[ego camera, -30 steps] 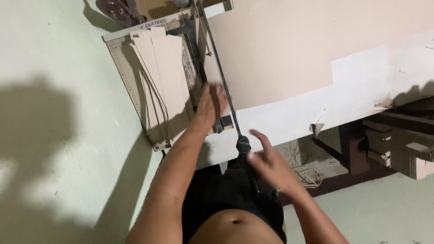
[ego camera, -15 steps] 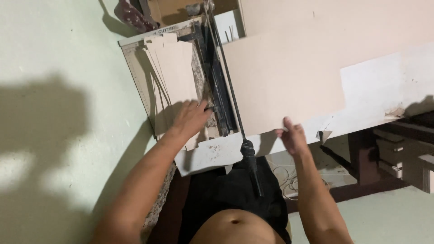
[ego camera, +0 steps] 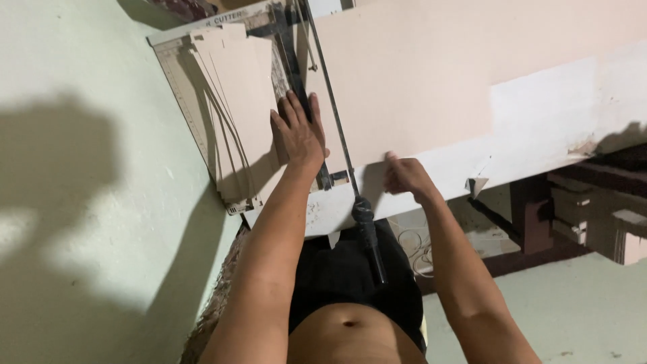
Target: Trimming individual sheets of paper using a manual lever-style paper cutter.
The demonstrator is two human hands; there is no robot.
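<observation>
Nearest to the person, the black cutter handle [ego camera: 367, 226] hangs free over the worktop [ego camera: 539, 128] edge, with no hand on it. A risk, in my judgement: if the raised blade arm [ego camera: 330, 101] drops while fingers are near the cutting line, it can hurt them, and the board can slip. The right hand [ego camera: 404, 176] has its grip closed on the near edge of the large beige board [ego camera: 404, 81]. The left hand [ego camera: 296, 131] lies flat with its grip spread apart, pressing near the blade. Farther, the stack of cut sheets [ego camera: 232, 101] rests on the paper cutter base [ego camera: 178, 87].
</observation>
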